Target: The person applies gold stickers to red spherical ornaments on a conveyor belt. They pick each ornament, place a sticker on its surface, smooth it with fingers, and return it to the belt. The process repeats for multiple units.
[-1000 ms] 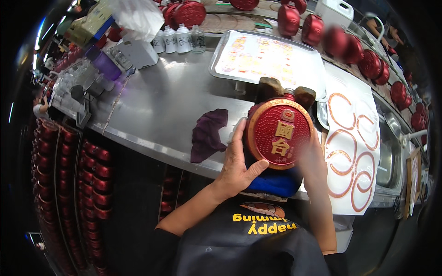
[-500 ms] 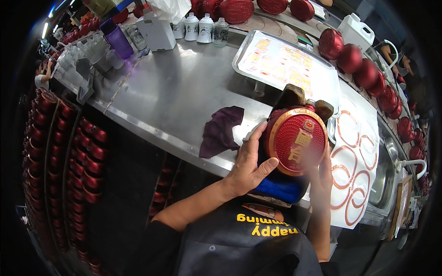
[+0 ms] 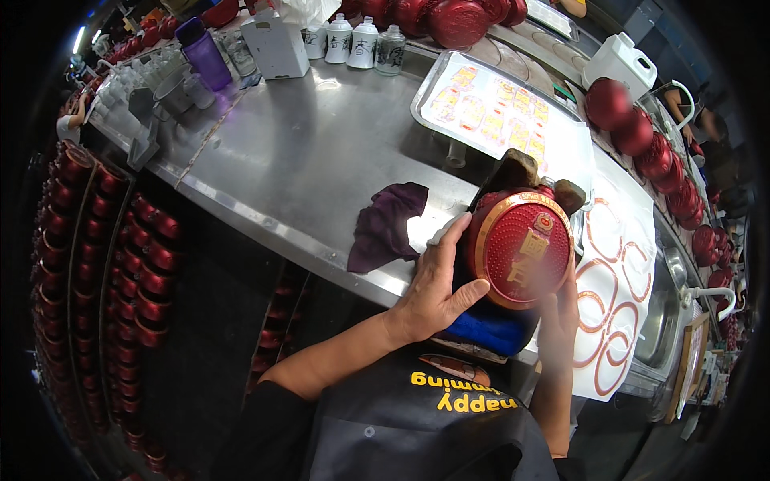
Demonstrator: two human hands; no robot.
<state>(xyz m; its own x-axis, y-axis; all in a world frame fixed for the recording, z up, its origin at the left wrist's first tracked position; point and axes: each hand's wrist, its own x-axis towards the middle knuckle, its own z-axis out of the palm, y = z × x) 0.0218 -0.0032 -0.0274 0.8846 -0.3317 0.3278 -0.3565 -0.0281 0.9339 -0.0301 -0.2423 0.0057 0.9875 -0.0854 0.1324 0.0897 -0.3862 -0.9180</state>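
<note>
A round, flat-sided red bottle (image 3: 525, 248) with a gold ring and gold raised lettering faces up before me. It rests on a stand with blue padding (image 3: 491, 330) on the near side and two dark, worn pads (image 3: 513, 170) by its neck. My left hand (image 3: 439, 284) presses its palm and fingers along the bottle's left edge, thumb toward the front. On the opposite edge lies my right hand (image 3: 564, 309), partly hidden by a blurred smear. Between them the two hands clasp the bottle. A dark purple cloth (image 3: 388, 228) lies left of my left hand.
Beyond the bottle, a metal tray (image 3: 419, 108) carries a sheet of gold stickers. White paper (image 3: 589, 377) with copper-coloured rings lies to the right. Small white bottles (image 3: 362, 44), a white box (image 3: 274, 48) and a purple bottle (image 3: 204, 56) stand far left. Red bottles (image 3: 634, 132) line the far right.
The view has shifted slightly, so the bench and surroundings sit a little differently. Both hands stay on the red bottle in nearly the same pose.
</note>
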